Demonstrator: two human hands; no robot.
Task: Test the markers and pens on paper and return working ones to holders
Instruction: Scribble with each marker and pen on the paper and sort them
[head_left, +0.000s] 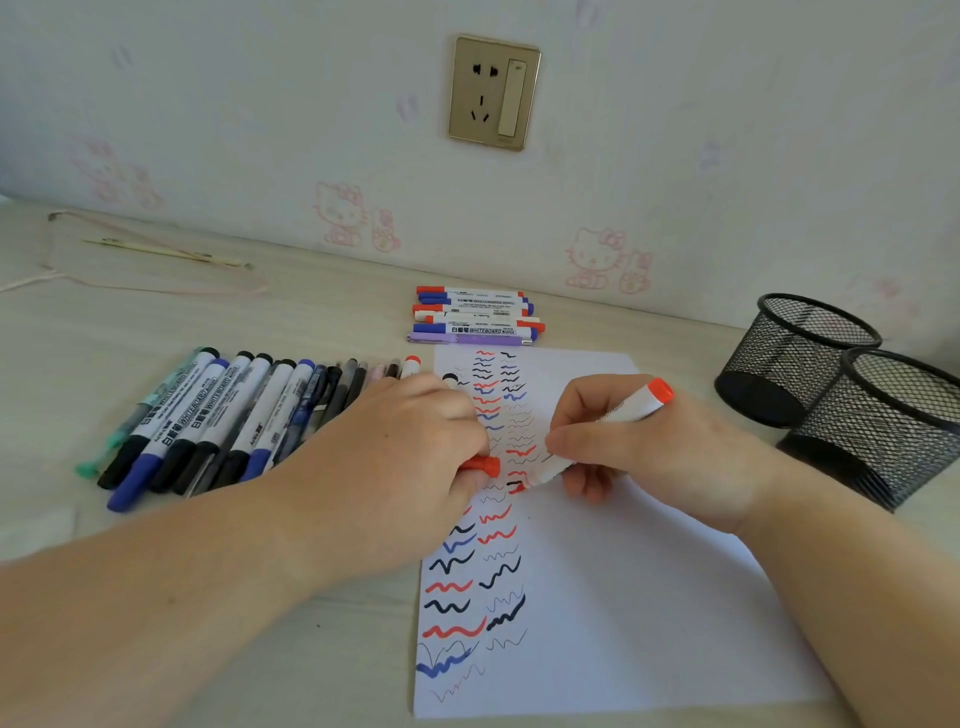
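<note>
A white sheet of paper covered with red, blue and black squiggles lies on the desk. My right hand grips a red whiteboard marker, uncapped, its tip touching the paper near a red squiggle. My left hand rests on the paper's left edge and holds the marker's red cap. Two black mesh holders lie tipped on their sides at the right.
A row of several markers and pens lies to the left of the paper. Another small pile of markers sits behind the paper by the wall. A thin cord and stick lie at the far left.
</note>
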